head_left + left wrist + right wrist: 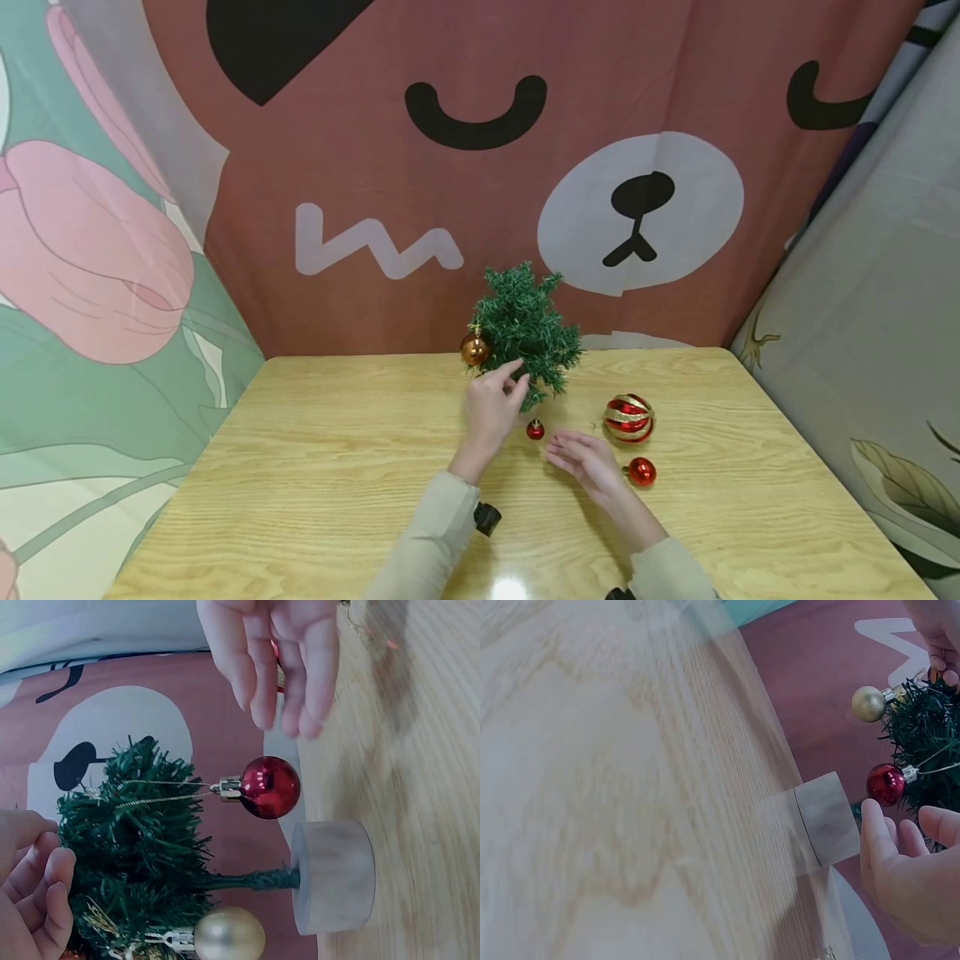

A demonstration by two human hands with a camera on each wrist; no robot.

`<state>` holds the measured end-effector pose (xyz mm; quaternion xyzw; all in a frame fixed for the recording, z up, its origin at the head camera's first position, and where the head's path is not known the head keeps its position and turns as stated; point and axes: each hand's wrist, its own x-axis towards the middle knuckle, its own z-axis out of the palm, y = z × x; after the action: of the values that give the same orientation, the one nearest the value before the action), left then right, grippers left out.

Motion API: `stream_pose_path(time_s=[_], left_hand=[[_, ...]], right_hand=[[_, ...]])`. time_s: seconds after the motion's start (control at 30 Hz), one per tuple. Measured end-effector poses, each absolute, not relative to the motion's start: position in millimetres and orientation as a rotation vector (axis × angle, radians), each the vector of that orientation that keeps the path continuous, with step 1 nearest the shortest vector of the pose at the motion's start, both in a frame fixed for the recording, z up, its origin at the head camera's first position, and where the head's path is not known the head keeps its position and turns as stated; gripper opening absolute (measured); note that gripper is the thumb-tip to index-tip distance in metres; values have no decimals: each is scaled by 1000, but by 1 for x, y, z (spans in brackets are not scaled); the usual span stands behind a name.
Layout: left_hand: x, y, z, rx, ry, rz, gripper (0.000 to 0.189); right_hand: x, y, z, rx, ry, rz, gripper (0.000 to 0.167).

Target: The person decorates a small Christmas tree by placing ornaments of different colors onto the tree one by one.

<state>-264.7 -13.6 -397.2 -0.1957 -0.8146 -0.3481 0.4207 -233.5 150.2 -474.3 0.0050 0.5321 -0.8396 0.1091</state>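
A small green artificial Christmas tree (525, 321) stands on a pale wooden base (337, 877). From it a small shiny red bauble (271, 787) hangs on a gold string. My left hand (491, 404) is at the tree's front left, its fingers bent loosely at the branch tips and a gap between thumb and forefinger. My right hand (588, 467) lies palm up, fingers extended, just right of the hanging bauble; nothing is in it. A matte gold bauble (229, 933) and a shiny orange bauble (475, 348) also hang from the branches.
On the wooden table (322, 467), right of the tree, lie a large red bauble with gold stripes (630, 418) and a plain red bauble (642, 472). A brown curtain with a bear face (360, 167) hangs behind the table's far edge; a patterned curtain (97, 250) hangs at left.
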Motion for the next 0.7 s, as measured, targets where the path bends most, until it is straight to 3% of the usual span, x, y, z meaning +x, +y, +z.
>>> stream_pose_path(time_s=[0.23,0.43,0.7], left_hand=[[-268,-16,-398,-465,-2066,-824,26],[-271,-17,-396,-445,-2114,-782,26],[-272,-18,-394,-453,-2149,-774,20]], right_hand=[[-229,160,-472,30,1568,-2454,37],[-225,166,-469,-11,1514,-2470,20],[-219,175,-467,-57,1505,-2474,23]])
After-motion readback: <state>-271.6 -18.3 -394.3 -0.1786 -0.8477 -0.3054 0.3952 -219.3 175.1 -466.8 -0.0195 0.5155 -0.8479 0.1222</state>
